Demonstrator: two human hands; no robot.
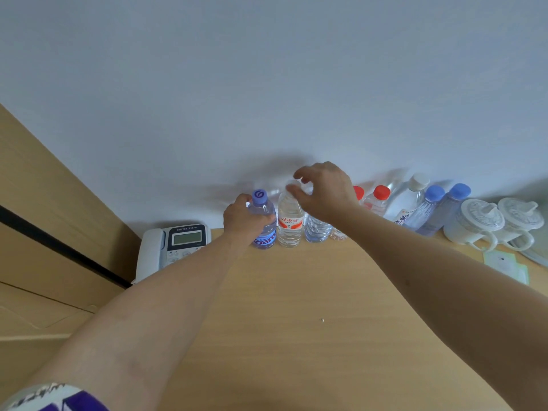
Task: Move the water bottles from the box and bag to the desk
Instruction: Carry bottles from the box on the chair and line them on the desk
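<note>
Two bottles are being set at the left end of the row along the desk's (296, 307) far edge. Her left hand (241, 222) grips the purple-capped bottle (262, 221); her right hand (324, 191) pinches the red-labelled bottle's (290, 225) top. Both look seated, so next likely calls for letting go without tipping neighbours.

The blue-labelled bottle (264, 223) reads "oam"; the phone's (175, 247) brand is illegible.
</note>
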